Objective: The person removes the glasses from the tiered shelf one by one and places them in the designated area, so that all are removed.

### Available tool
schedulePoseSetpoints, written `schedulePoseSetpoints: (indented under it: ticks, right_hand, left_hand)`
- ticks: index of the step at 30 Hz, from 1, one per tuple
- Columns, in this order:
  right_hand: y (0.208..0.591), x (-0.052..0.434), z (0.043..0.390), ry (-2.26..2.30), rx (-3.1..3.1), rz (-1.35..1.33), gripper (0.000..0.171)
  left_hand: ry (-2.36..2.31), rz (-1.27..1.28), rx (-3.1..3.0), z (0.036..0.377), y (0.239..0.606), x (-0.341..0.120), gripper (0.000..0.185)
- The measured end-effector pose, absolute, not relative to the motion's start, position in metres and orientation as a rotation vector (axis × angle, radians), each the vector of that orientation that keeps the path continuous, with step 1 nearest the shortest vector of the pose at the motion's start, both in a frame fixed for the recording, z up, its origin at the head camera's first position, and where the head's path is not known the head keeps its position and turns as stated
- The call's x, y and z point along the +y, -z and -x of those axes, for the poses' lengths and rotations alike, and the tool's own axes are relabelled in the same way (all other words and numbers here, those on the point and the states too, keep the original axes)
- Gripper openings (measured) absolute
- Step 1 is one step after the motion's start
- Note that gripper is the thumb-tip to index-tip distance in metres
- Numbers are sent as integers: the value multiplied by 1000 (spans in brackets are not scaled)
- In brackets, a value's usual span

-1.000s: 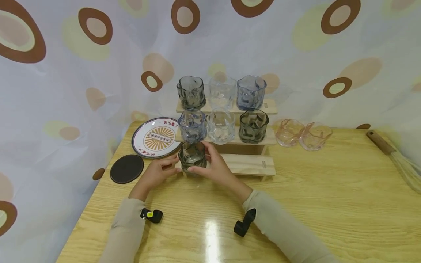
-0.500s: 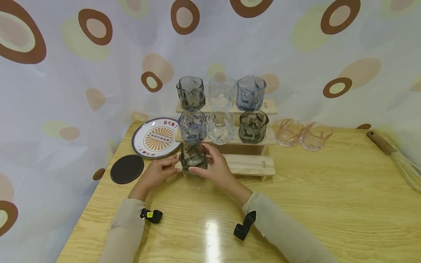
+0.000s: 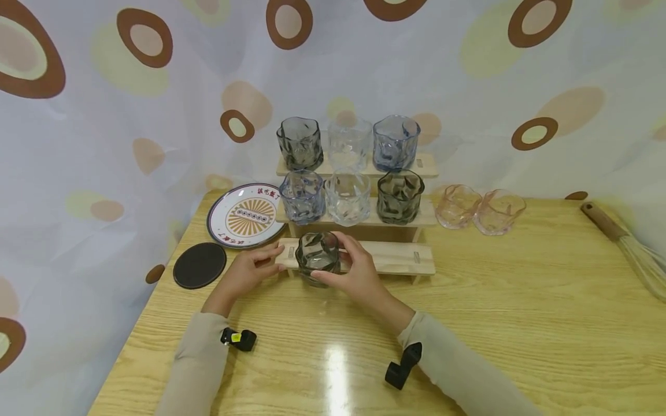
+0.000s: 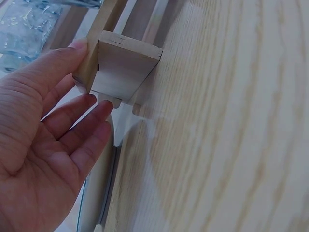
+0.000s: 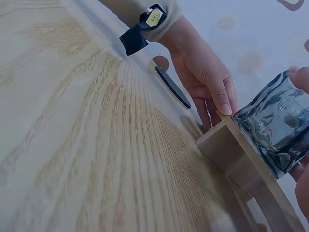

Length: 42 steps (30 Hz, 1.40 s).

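- Right now the right hand (image 3: 359,271) grips a smoky grey, wavy-walled glass tumbler (image 3: 318,254), thumb on its near side and fingers curled round the far side.
- That tumbler sits on the lowest step of the pale wooden three-step stand (image 3: 395,259), near the step's left end; the right wrist view shows it (image 5: 273,125) on the plank's top, just in from the end.
- The left hand (image 3: 250,271) holds nothing; its fingers are straight and relaxed, with the thumb tip touching the left end of the lowest step (image 4: 123,65).
- On the middle step stand a blue glass (image 3: 302,196), a clear glass (image 3: 347,198) and another grey glass (image 3: 399,196); three more glasses fill the top step.
- Beside the stand, toward the light wooden table's (image 3: 520,323) far left corner, lie a round printed plate (image 3: 244,215) and a dark round coaster (image 3: 200,265).
- Two pink glasses (image 3: 478,209) rest right of the stand, and a straw brush (image 3: 624,242) lies near the far right corner.
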State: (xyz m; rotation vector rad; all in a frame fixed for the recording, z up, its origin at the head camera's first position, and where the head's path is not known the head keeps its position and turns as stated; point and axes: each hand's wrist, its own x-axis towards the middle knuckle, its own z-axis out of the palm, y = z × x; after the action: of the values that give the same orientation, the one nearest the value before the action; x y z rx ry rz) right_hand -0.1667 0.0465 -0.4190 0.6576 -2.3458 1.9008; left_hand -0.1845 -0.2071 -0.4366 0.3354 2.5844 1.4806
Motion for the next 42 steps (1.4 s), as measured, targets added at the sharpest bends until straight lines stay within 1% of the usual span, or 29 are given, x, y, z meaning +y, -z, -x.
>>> schedulePoseSetpoints:
  ticks: [7, 9, 16, 19, 27, 35, 39, 42]
  right_hand:
    - [420, 68, 157, -1882, -2328, -653, 65]
    - [420, 75, 155, -1865, -2323, -650, 64]
    - [419, 98, 149, -1837, -2342, -599, 66]
    - [418, 108, 147, -1819, -2337, -581, 66]
    - [415, 146, 142, -1756, -2297, -574, 68]
    - [407, 191, 138, -1721, -2301, -445, 61]
    - [403, 210, 136, -1695, -2284, -359, 59]
    - [401, 226, 136, -1658, -2266, -322, 63]
  left_hand:
    - [-1482, -325, 2556, 172, 412, -197, 45]
    - [-1478, -335, 2568, 172, 412, -197, 45]
    - [-1509, -323, 2586, 184, 436, -206, 46]
    - [-1529, -338, 2580, 185, 440, -207, 46]
    - [-1537, -328, 2571, 184, 436, -206, 46]
    - [-1495, -315, 2577, 172, 409, -197, 44]
    - [-1506, -318, 2569, 175, 416, -200, 45]
    - [-1522, -323, 2556, 180, 429, -204, 47]
